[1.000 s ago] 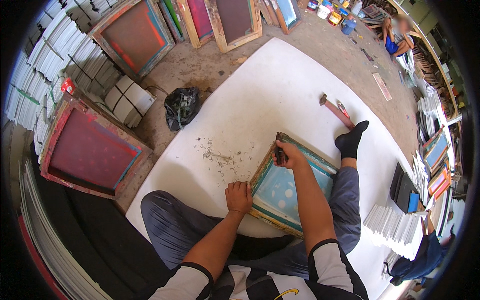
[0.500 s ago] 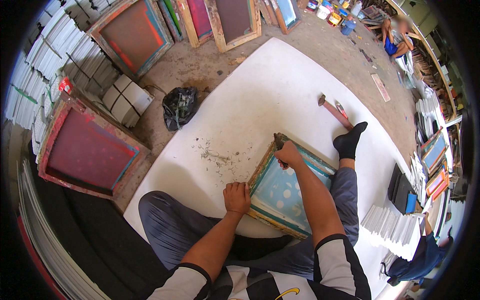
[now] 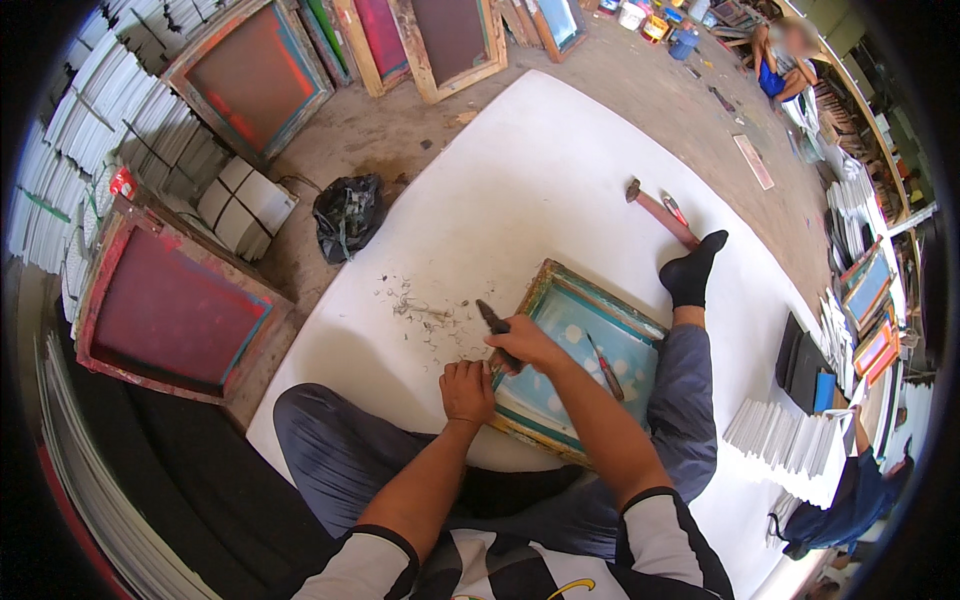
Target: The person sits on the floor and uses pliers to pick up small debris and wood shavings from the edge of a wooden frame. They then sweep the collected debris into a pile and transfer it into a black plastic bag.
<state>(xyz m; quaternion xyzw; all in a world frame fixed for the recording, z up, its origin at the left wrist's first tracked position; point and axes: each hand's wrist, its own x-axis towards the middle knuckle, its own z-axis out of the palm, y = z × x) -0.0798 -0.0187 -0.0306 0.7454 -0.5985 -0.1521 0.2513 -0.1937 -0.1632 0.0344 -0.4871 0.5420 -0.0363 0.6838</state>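
Note:
A wooden screen-printing frame (image 3: pixel 548 449) with pale blue mesh and white dots lies between my legs on a white sheet. My left hand (image 3: pixel 467 391) is closed at the frame's left edge, its fingers curled. My right hand (image 3: pixel 525 343) is wrapped round dark pliers (image 3: pixel 493 317), held over the left rail beside my left hand with the jaws pointing away from me. On the mesh rests a thin screwdriver (image 3: pixel 606 369) with a red and dark handle. Bent staples (image 3: pixel 412 310) are scattered on the sheet left of the frame.
A hammer (image 3: pixel 660 212) and a red-handled tool (image 3: pixel 674 209) lie near my foot. Beyond the sheet's left edge are a black plastic bag (image 3: pixel 347 215) and a red-brown screen frame (image 3: pixel 175 305). Paper stacks (image 3: pixel 785 440) stand at right, near another person (image 3: pixel 845 505).
My right hand has drawn the pliers from the frame's far left corner back toward my left hand. The screwdriver on the mesh is now uncovered. The view has shifted slightly.

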